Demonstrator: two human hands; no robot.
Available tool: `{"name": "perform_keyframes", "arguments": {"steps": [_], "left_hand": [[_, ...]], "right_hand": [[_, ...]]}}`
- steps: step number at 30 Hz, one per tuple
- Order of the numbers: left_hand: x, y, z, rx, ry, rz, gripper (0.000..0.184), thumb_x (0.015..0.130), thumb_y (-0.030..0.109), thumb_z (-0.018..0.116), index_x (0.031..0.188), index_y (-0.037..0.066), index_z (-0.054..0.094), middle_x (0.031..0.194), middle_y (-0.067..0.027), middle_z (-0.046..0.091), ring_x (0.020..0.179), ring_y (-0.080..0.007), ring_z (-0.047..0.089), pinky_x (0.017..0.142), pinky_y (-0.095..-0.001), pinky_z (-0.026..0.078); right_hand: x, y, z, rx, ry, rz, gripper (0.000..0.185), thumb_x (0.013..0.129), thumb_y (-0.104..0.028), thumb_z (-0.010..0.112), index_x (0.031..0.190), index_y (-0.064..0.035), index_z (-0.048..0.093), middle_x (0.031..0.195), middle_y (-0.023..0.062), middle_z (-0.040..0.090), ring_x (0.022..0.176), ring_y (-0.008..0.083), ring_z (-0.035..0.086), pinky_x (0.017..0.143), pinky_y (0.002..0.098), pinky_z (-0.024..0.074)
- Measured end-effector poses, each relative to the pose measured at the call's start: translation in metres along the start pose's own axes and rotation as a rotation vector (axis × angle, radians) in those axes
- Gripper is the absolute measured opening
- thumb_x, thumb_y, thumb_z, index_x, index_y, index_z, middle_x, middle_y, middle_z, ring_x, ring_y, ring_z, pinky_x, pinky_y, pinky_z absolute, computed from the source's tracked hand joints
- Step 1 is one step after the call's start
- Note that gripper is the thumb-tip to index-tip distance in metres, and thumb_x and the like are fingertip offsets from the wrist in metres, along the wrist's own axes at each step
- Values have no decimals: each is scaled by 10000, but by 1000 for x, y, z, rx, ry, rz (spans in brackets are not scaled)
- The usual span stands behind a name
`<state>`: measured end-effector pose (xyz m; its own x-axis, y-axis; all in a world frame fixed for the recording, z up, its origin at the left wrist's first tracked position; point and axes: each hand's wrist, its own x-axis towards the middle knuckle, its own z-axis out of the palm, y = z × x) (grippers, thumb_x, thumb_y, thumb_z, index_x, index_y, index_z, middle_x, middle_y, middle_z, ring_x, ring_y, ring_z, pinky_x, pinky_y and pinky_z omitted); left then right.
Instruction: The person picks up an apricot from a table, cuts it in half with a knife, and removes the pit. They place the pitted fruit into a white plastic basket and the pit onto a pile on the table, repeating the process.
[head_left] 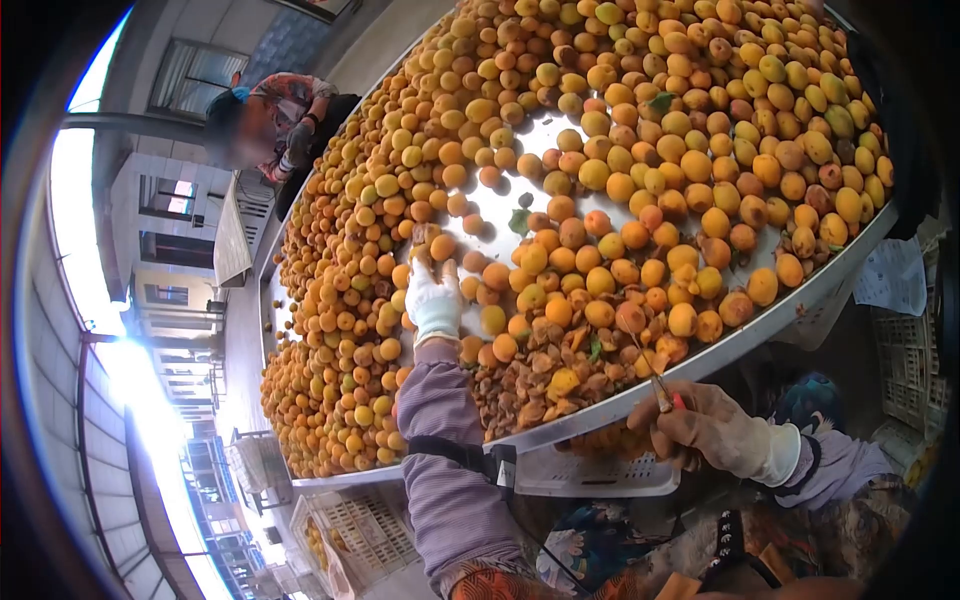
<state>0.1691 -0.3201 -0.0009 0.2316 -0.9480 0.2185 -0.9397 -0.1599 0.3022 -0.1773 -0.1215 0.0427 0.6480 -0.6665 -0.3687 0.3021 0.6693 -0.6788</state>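
My left hand [435, 305], in a white glove, reaches into the heap of apricots on the metal-edged table. Its fingertips close around an apricot [443, 246] with brown, spoiled-looking fruit beside it. My right hand [715, 430], in a stained, pale glove, is at the near rim of the table. It grips a thin, pointed metal tool [657, 383] with a red part at the handle; its exact kind is unclear. Brown, squashed apricot pieces [520, 390] lie in a pile between my hands, close to the rim.
The table's metal rim [570, 418] curves in front of me. Below it sit a white plastic crate [590, 472] and another crate [365, 535] at left. Another person [275, 125] stands across the table. More crates [905, 365] are stacked at right.
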Motion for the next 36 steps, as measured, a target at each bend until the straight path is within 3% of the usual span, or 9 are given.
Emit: {"name": "perform_keyframes", "arguments": {"steps": [4,14,17,19,24,28,32,34,36], "left_hand": [[30,1,22,158,-55,-51,479,865,293,564,1309,143,464,1199,-163,577,1087,-325,558,904,-373,444],[49,2,43,115,-78,-130,534,753,305,690,1202,84,504,1129,-161,600,1034,-339,577,884,-389,452],[44,-2,42,-131,-3,-115,487,765,250,669,1180,58,502,1101,-181,606,1023,-328,587,876,-378,453],[38,-6,29,-327,42,-166,452,773,221,661,1165,59,505,1064,-174,611,989,-285,600,867,-350,457],[6,-22,-28,-1096,74,-353,365,843,60,602,1174,-6,462,994,-105,570,787,-143,597,666,-247,517],[-41,-6,-56,-1321,-19,-326,316,890,128,562,1171,18,467,1002,-117,573,799,-185,605,688,-296,534],[-93,-2,-60,-1602,-255,-395,314,919,240,538,1163,45,507,1066,-95,592,947,-201,588,810,-334,510],[-129,23,-68,-1692,-285,-411,341,913,204,532,1221,77,460,1085,-98,563,907,-199,575,718,-332,533],[-166,42,-70,-1463,-281,-155,489,876,215,599,1309,92,407,1207,-102,510,956,-196,556,769,-333,514]], "right_hand": [[4,-5,-9,32,8,18,361,912,-346,544,1115,-47,543,735,-16,532,584,50,474,499,191,405],[13,-13,-18,127,-14,27,483,883,-437,584,1157,-44,520,760,-15,515,609,54,460,523,179,379],[14,-8,-17,78,30,52,502,864,-430,620,1159,-39,513,771,-16,514,605,57,452,524,179,379],[18,13,-18,194,9,-196,437,914,-394,547,1145,-24,529,752,-3,542,666,72,527,592,193,449],[9,8,-9,70,23,-64,375,923,-385,540,1064,-38,518,747,-19,503,621,58,487,549,185,420],[-3,3,5,-20,34,3,294,936,-363,527,923,-71,492,737,-26,480,587,47,459,513,182,396],[-13,18,15,-76,43,-74,321,949,-367,502,1016,-54,536,716,-27,480,559,37,442,488,183,389],[-20,23,21,-60,27,-90,331,949,-372,501,1054,-62,548,689,-31,489,532,32,432,476,179,379],[-24,30,23,-89,-28,-26,317,946,-378,506,1049,-81,548,669,-39,496,517,31,428,467,170,369]]}}
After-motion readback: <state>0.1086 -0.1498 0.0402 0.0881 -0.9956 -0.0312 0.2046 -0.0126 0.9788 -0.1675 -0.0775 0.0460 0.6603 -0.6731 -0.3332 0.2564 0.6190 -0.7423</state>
